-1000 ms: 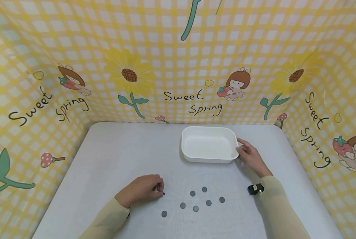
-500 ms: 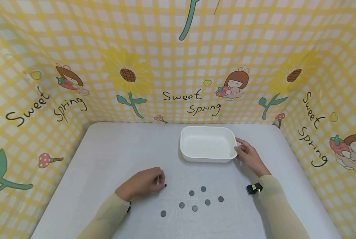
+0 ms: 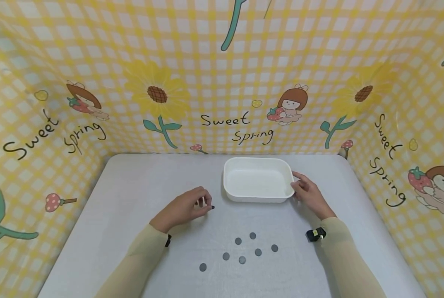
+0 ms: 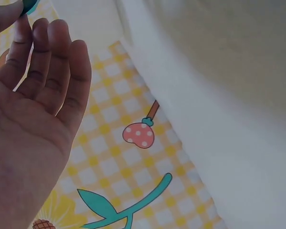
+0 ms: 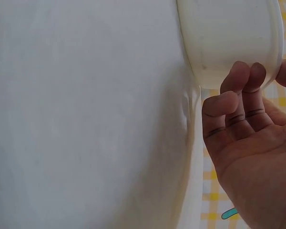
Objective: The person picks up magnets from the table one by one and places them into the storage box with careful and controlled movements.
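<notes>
My left hand (image 3: 184,210) pinches a small dark round disc (image 3: 212,207) between thumb and fingertips, held left of and a little nearer than the white plastic box (image 3: 257,199). In the left wrist view the disc (image 4: 29,5) shows at the top edge, with the other fingers loosely bent. My right hand (image 3: 312,198) holds the box by its right end. Seen from the right wrist, bent fingertips (image 5: 239,74) lie against the outer wall of the box. Several grey discs (image 3: 258,252) lie flat and spread out on the table, in front of the box.
A white cloth covers the table (image 3: 147,174). Yellow checked fabric (image 3: 222,82) with printed flowers and figures rises at the back and both sides. A black device (image 3: 316,234) sits at my right wrist.
My left hand has moved away from me and slightly right, carrying the pinched disc toward the box. The right hand stays at the box's end, and the loose discs lie as before.
</notes>
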`<state>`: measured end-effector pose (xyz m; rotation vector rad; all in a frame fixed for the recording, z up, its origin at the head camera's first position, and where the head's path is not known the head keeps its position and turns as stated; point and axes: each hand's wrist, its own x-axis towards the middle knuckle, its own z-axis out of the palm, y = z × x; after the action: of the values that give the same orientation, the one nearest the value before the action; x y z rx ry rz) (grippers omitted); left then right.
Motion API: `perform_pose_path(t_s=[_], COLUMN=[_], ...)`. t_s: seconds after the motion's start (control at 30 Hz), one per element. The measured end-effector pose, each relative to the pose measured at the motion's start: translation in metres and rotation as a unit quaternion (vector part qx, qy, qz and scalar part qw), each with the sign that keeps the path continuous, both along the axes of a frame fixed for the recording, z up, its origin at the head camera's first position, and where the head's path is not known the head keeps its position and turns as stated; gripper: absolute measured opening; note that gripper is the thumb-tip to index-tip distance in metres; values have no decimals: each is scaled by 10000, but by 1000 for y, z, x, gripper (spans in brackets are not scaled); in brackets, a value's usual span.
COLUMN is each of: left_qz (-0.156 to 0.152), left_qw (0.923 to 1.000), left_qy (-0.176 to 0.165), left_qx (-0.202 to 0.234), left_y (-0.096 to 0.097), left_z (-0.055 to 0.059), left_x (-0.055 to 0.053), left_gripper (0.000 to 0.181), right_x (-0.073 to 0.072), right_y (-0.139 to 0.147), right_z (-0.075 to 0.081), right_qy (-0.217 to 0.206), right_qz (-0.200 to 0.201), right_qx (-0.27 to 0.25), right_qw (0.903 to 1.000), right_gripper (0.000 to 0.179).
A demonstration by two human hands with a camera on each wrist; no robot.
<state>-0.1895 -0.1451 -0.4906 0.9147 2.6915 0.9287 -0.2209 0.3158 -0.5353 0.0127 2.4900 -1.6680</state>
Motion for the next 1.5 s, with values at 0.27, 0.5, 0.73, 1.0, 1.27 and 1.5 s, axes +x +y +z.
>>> perform_pose_path(t_s=[0.27,0.5,0.73,1.0,1.27,1.5], left_qz=[153,2,47,-174,-253,-338], left_qw=[9999,9996,9999,9992,9995,9994], left_qy=[65,272,147,327,186,8], left_qx=[-19,72,4,135,-18,-100], left_y=[21,37,51,64,76,90], left_z=[9,14,18,19,17,10], left_x=[-26,-47,-62,-81,-94,-105], left_gripper=[15,14,14,14,14,12], right_x=[-1,-2,-3,0,0,0], right_y=[-1,-2,0,2,0,-2], right_z=[-1,-2,-4,-4,-4,-2], right_qy=[-10,-8,-38,7,8,-14], right_qz=[-6,-26,-11,2,22,2], right_qx=[-33,-118,-143,-12,-44,-39], right_qw=[10000,9999,9999,10000,10000,10000], right_gripper=[63,61,60,61,59,58])
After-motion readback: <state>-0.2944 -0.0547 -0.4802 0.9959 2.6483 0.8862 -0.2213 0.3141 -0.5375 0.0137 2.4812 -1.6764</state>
